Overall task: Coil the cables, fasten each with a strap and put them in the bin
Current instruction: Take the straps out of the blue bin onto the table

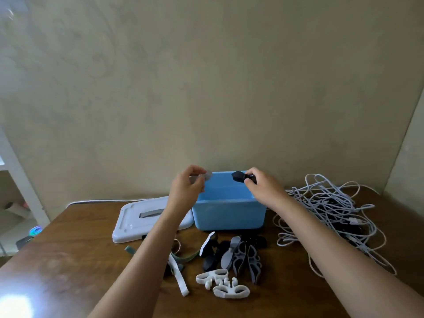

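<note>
No readable brand, label or writing is seen on any item. A dark brown wooden table (68, 260) is set against a plain beige wall (206, 76); a white frame and a lower, blurred area are seen at far left.

Left hand (185, 188) is raised w/ fingers curled, and a small grey strap (207, 175) is pinched betw. thumb and fingertips. Right hand (263, 185) is curled too, w/ a black strap (239, 176) gripped at its fingertips; the strap's free end sticks out toward the left hand.

The blue bin (229, 214) is found directly below and betw. both sets of fingers, open-topped; the black strap is held over its far rim. The bin's white lid (137, 222) lies flat under the left forearm. A tangled heap of white and dark cables (332, 214) is left uncoiled, well right of the right fingers. Loose straps (231, 260) in grey, black and white are piled near the table's front, below both hands.
</note>
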Demonstrator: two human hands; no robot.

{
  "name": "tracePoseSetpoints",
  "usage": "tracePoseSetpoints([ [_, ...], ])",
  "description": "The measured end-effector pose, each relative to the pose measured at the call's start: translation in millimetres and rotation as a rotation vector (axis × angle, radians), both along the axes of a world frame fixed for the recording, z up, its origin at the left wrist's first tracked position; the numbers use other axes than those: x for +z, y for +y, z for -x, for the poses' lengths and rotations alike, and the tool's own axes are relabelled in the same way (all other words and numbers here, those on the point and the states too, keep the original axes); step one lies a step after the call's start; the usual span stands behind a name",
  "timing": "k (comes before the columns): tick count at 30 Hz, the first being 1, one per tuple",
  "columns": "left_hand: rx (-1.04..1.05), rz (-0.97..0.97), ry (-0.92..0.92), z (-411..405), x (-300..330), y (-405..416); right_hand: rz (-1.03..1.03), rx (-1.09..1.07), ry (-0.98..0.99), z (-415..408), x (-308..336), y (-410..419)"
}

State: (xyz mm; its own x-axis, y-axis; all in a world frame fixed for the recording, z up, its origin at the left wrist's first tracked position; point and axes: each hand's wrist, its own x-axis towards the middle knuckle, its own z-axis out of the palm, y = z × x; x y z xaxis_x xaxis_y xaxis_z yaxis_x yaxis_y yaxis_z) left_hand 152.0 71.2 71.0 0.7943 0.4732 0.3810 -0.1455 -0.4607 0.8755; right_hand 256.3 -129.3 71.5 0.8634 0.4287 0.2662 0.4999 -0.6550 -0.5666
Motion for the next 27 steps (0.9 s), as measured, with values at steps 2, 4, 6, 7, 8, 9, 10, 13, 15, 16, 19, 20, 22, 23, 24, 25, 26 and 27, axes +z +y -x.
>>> tracePoseSetpoints([
  [2, -0.035, -0.163, 0.142, -19, -4, 7, 0.084, -0.006, -0.023, -14, -3, 6],
  [4, -0.118, -0.381, 0.281, -31, -10, 15, 0.149, -0.003, -0.042, -21, -8, 9],
  [6, -0.175, -0.564, 0.384, -32, -13, 18, 0.175, 0.026, -0.054, -21, -11, 9],
  [7, -0.174, -0.608, 0.387, -29, -14, 19, 0.178, 0.051, -0.069, -19, -13, 8],
  [8, -0.156, -0.625, 0.351, -24, -14, 17, 0.167, 0.075, -0.092, -16, -15, 5],
  [9, -0.132, -0.622, 0.284, -18, -14, 15, 0.142, 0.094, -0.126, -13, -17, 2],
  [10, -0.102, -0.597, 0.208, -8, -15, 11, 0.109, 0.109, -0.164, -8, -21, -2],
  [13, -0.033, -0.504, 0.040, 24, -24, -2, 0.025, 0.130, -0.280, 12, -31, -14],
  [15, -0.025, -0.516, 0.049, 41, -38, -9, -0.008, 0.138, -0.367, 31, -40, -20],
  [16, -0.025, -0.542, 0.084, 48, -45, -13, -0.012, 0.146, -0.402, 41, -45, -22],
  [19, -0.022, -0.662, 0.288, 52, -79, -15, 0.060, 0.183, -0.379, 68, -61, -28],
  [20, -0.031, -0.737, 0.360, 51, -91, -13, 0.100, 0.201, -0.320, 75, -67, -30],
  [22, -0.039, -0.833, 0.442, 51, -111, -11, 0.201, 0.220, -0.156, 86, -78, -34],
  [23, -0.044, -0.825, 0.443, 52, -116, -10, 0.254, 0.214, -0.093, 90, -82, -37],
  [24, -0.057, -0.808, 0.440, 53, -120, -11, 0.298, 0.202, -0.049, 93, -85, -40],
  [25, -0.074, -0.790, 0.428, 54, -122, -11, 0.326, 0.187, -0.011, 96, -88, -43],
  [26, -0.076, -0.778, 0.423, 55, -122, -12, 0.343, 0.175, 0.025, 97, -89, -46],
  [27, -0.066, -0.753, 0.421, 55, -122, -13, 0.359, 0.168, 0.061, 99, -89, -48],
])
